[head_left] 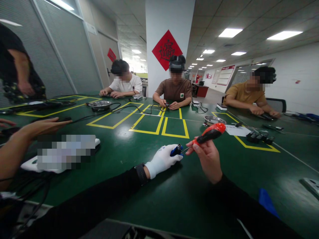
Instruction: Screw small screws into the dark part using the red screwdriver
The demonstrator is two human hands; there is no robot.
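My left hand [163, 160], in a white glove, is closed around a small black and blue part [176, 150] just above the green table [139, 196]. A metal end stands up from that part. Bare and raised to the right of it, my right hand [208, 157] holds a red and black screwdriver [209, 133] by the front of its handle. The screwdriver's shaft slants down to the left, and its tip is at the side of the part. Whether the tip touches a screw is too small to tell.
Another person's hand [46, 126] reaches in at the left, above a white device [64, 154] and cables. Metal bowls [99, 105], black parts [260, 136] and a paper sheet [236, 130] lie farther back. Three people sit across the table; another stands at left.
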